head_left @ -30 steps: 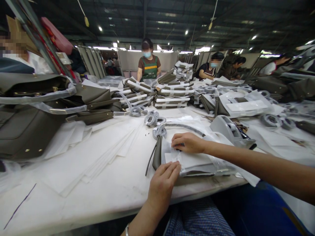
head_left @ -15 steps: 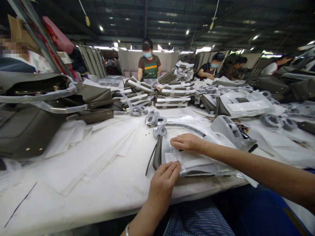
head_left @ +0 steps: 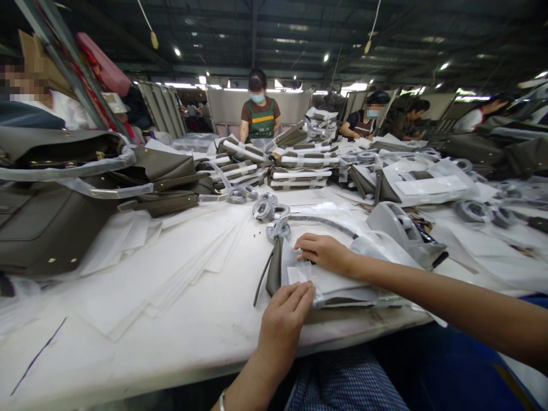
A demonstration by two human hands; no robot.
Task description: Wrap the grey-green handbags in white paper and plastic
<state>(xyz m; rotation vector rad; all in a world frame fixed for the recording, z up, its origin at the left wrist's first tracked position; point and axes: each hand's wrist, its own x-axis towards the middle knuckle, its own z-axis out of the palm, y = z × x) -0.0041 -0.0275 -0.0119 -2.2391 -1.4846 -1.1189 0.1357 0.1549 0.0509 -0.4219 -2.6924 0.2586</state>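
Observation:
An olive-grey handbag (head_left: 274, 268) lies on its side at the front edge of the table, covered by white paper and clear plastic film (head_left: 336, 279). Its wrapped handle (head_left: 325, 220) curves along the far side, and a thin dark strap hangs at its left end. My left hand (head_left: 286, 311) rests on the near edge of the covering, fingers stretched out together, thumb hidden. Farther back, my right hand (head_left: 327, 253) lies over the film with its fingers a little apart and slightly bent, touching the covering near a small dark patch.
A grey tape dispenser (head_left: 396, 231) stands right of the handbag. Coiled wrapped straps (head_left: 264, 208) lie behind it. White paper sheets (head_left: 171, 265) fan out on the left. Stacked bags (head_left: 302, 168) and a larger bag (head_left: 51, 228) surround the work area. Co-workers (head_left: 260, 114) are across the table.
My right hand has shifted slightly and its fingers have lifted and parted a little. The left hand and the handbag have stayed in place.

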